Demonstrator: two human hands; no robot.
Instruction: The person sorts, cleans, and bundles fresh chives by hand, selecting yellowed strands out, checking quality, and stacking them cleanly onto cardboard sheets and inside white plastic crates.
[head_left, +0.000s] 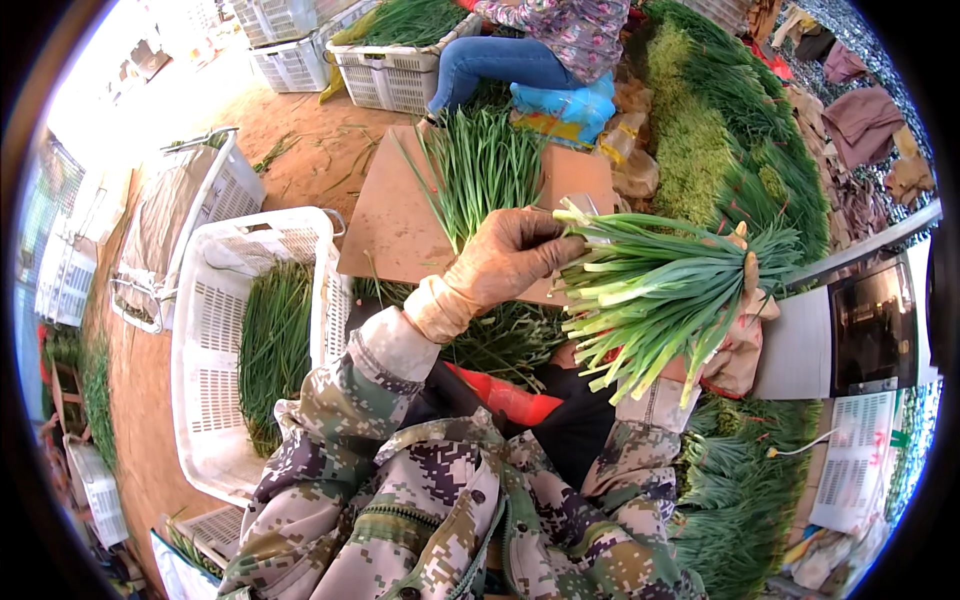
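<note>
My right hand (750, 281), partly hidden, grips a bunch of garlic chives (652, 281) by its leafy part, with the pale cut ends pointing left. My left hand (517, 251), in a stained glove, has thumb and forefinger drawn together at those ends. Whether a stem is pinched between them cannot be made out. Beyond it, loose garlic chives (484, 165) lie spread on a brown board (382, 202). Below the board, scraps of leaves (502, 341) lie over my lap, beside red material (506, 394).
A white plastic crate (206, 360) with chives inside stands at my left, a paper-covered crate (232, 184) behind it. Bundled chives (772, 142) are heaped at right, near a grey-and-black appliance (870, 330). Ahead, a person (517, 64) sits by another crate (386, 79).
</note>
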